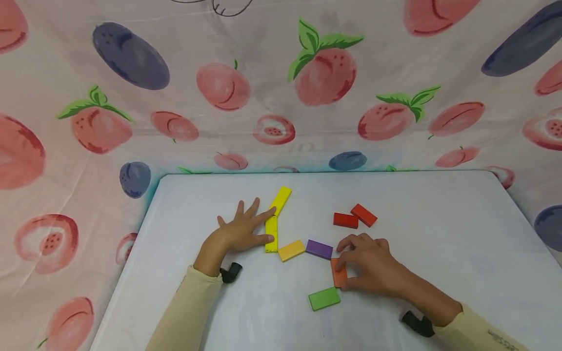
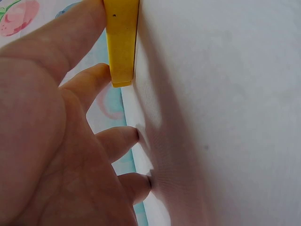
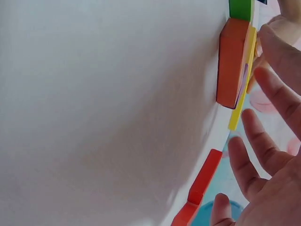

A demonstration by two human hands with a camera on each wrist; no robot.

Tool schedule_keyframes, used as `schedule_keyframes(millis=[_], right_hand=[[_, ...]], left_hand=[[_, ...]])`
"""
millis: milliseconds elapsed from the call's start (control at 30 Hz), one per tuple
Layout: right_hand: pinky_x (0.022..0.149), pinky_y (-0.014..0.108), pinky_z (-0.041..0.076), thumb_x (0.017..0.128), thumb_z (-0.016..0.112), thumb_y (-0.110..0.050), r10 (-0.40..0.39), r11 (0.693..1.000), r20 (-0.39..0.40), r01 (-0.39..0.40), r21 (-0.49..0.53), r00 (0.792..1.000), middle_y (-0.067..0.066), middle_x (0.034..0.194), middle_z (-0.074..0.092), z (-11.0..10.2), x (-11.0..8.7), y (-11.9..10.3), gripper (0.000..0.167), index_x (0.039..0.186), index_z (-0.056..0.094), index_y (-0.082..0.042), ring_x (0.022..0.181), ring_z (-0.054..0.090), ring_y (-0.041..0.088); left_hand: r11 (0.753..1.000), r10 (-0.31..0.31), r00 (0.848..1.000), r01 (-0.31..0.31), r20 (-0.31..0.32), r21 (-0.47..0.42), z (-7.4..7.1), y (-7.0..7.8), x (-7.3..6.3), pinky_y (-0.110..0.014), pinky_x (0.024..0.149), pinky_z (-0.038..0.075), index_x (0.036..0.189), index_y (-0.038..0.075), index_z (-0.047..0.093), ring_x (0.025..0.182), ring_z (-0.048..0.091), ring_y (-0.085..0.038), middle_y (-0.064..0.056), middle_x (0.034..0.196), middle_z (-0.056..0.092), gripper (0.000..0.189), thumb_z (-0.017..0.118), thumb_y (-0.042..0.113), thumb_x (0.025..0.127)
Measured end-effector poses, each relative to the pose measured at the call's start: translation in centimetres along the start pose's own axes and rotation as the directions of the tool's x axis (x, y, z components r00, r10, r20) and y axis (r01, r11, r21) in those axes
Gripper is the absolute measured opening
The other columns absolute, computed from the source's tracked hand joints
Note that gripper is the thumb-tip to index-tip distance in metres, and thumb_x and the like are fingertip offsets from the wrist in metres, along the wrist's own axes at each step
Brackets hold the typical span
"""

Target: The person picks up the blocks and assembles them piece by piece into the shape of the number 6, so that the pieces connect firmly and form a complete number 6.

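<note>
My left hand (image 1: pixel 239 233) rests with spread fingers at two yellow blocks; its index fingertip touches the upper yellow block (image 1: pixel 282 197) and its thumb tip lies on the lower yellow block (image 1: pixel 271 224). In the left wrist view, a yellow block (image 2: pixel 123 42) stands beside the thumb and index finger. My right hand (image 1: pixel 373 265) hovers around the orange block (image 1: pixel 337 268) with fingers loosely bent. The right wrist view shows its fingers (image 3: pixel 277 94) apart from the orange block (image 3: pixel 233 61). An amber block (image 1: pixel 291 250), a purple block (image 1: pixel 319 249) and a green block (image 1: pixel 325 299) continue the winding line.
Two red blocks, a left one (image 1: pixel 345 220) and a right one (image 1: pixel 364 215), lie farther back on the white table (image 1: pixel 439 219). A fruit-patterned cloth (image 1: pixel 263 58) hangs behind the table. Dark wrist cameras show at the left wrist (image 1: pixel 231 272) and right wrist (image 1: pixel 418 324).
</note>
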State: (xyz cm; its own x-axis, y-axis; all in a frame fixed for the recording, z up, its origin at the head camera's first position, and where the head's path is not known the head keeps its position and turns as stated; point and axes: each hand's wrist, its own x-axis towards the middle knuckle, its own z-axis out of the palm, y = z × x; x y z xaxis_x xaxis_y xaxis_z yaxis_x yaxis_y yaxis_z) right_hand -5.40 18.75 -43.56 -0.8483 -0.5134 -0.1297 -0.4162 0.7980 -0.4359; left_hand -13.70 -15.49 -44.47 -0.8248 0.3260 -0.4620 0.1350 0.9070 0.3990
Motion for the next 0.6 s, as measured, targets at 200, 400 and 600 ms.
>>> schedule_keyframes(millis=[200, 400, 600], right_hand=[[0.087, 0.054, 0.036, 0.069, 0.095, -0.036, 0.02, 0.999, 0.011, -0.02, 0.028, 1.0, -0.019, 0.107, 0.061, 0.01, -0.04, 0.4, 0.033, 0.091, 0.07, -0.043, 0.11, 0.058, 0.012], [0.083, 0.049, 0.034, 0.07, 0.095, -0.032, -0.006, 0.999, -0.002, 0.006, 0.034, 1.0, -0.02, 0.104, 0.061, 0.21, -0.07, 0.58, 0.034, 0.089, 0.068, -0.041, 0.107, 0.059, 0.011], [0.082, 0.049, 0.035, 0.071, 0.094, -0.034, 0.007, 0.999, 0.016, -0.007, 0.043, 1.0, -0.02, 0.105, 0.06, 0.12, 0.07, 0.56, 0.033, 0.089, 0.068, -0.042, 0.108, 0.058, 0.011]], left_hand=[[1.0, 0.002, 1.0, -0.002, -0.002, 0.004, 0.08, 0.01, 0.02, -0.089, 0.104, -0.008, 0.158, 0.05, 0.027, 0.158, -0.014, -0.043, -0.001, 0.174, -0.001, 0.077, 0.065, 0.061, 0.091], [1.0, 0.0, 1.0, 0.0, -0.004, 0.007, 0.12, -0.05, 0.02, -0.089, 0.104, -0.008, 0.158, 0.051, 0.027, 0.158, -0.014, -0.043, -0.001, 0.174, -0.001, 0.077, 0.065, 0.061, 0.091], [1.0, 0.002, 1.0, -0.002, -0.008, 0.013, 0.22, -0.03, -0.01, -0.089, 0.104, -0.008, 0.157, 0.051, 0.027, 0.158, -0.013, -0.043, -0.001, 0.174, -0.001, 0.077, 0.065, 0.061, 0.091]])
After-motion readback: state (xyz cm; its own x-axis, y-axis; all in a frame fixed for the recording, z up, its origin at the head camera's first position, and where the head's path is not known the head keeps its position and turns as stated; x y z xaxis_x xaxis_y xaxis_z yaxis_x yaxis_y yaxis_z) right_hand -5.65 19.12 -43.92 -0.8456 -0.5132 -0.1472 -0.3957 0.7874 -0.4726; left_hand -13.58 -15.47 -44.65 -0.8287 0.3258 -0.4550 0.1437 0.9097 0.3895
